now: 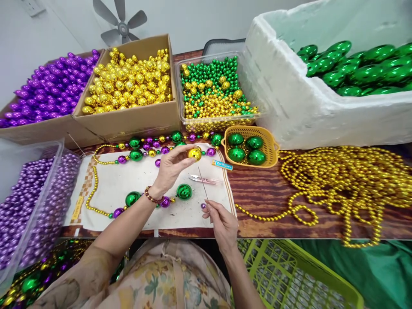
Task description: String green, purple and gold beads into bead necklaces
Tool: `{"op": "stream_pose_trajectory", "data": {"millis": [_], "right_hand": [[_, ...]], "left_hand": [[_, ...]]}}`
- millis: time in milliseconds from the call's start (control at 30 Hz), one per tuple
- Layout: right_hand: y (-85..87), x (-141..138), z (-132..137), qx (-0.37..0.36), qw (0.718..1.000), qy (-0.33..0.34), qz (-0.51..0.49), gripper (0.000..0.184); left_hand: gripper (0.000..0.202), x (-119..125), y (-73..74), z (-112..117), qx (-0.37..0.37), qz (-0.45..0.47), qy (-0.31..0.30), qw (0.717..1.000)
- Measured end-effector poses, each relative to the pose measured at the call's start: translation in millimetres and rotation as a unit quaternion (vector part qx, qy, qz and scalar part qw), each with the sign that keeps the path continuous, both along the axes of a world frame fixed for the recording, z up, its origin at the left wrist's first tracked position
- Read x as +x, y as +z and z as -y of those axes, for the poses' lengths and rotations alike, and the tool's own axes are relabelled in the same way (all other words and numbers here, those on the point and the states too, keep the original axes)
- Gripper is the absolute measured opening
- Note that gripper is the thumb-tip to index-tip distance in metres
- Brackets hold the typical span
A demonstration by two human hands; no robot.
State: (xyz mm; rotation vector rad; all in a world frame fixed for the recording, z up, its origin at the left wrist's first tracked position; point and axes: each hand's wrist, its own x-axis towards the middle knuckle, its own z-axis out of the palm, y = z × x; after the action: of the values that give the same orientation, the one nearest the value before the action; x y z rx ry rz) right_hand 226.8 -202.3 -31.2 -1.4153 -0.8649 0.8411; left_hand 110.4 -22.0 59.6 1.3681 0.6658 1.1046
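My left hand [174,168] pinches a shiny gold ball bead [195,153] above a white cloth [144,180] on the wooden table. My right hand [222,223] pinches a long thin needle [203,183] that points up toward the gold bead. A half-strung necklace [135,198] of green, purple and gold beads curves across the cloth around both hands. Small pink scissors [202,179] lie on the cloth between my hands.
Behind stand boxes of purple beads [48,92], gold balls [128,83], mixed green and gold beads [214,92] and a foam box of green ovals [354,68]. A yellow basket [273,148] holds green balls. Gold strands [347,180] pile at right. A tub of lilac beads [25,201] sits left.
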Motion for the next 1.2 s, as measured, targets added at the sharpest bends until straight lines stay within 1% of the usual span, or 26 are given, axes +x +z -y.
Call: {"op": "stream_pose_trajectory", "data": {"millis": [67, 200, 300, 367, 633, 900, 1000, 1100, 1200], "right_hand": [[-0.9, -1.2, -1.0, -0.001, 1.0, 0.002, -0.002, 0.022], [0.1, -3.2, -3.9, -0.008, 1.0, 0.001, -0.005, 0.024], [2.5, -4.2, -5.5, -0.009, 1.0, 0.004, -0.009, 0.024], [3.7, -4.7, -6.1, -0.012, 1.0, 0.004, -0.015, 0.023], [6.3, -8.7, -10.3, -0.009, 1.0, -0.007, -0.026, 0.023], [14.0, -15.8, -21.9, 0.019, 0.999, -0.033, -0.038, 0.022], [17.7, -13.7, -26.0, 0.023, 0.998, -0.034, -0.044, 0.022], [22.8, -8.3, -28.4, 0.025, 0.998, -0.039, -0.052, 0.021], [25.5, -2.1, -27.3, 0.012, 0.998, -0.017, -0.054, 0.022]], "left_hand": [[0.032, 1.0, 1.2, -1.4, -0.045, 0.019, -0.001, 0.999], [0.031, 2.2, 4.5, -1.2, -0.103, 0.038, -0.009, 0.994], [0.03, 2.7, 4.5, 1.2, -0.13, 0.058, -0.02, 0.99], [0.031, 2.7, 3.0, 2.5, -0.137, 0.054, -0.026, 0.989], [0.031, 3.3, -2.3, 7.6, -0.116, 0.031, -0.041, 0.992], [0.034, 5.9, -2.7, 31.5, -0.093, 0.038, -0.058, 0.993], [0.036, 6.2, -4.0, 38.9, -0.08, 0.012, -0.064, 0.995], [0.033, 8.1, -7.2, 45.9, -0.054, -0.04, -0.082, 0.994], [0.032, 11.9, -13.9, 52.1, -0.041, -0.079, -0.099, 0.991]]}}
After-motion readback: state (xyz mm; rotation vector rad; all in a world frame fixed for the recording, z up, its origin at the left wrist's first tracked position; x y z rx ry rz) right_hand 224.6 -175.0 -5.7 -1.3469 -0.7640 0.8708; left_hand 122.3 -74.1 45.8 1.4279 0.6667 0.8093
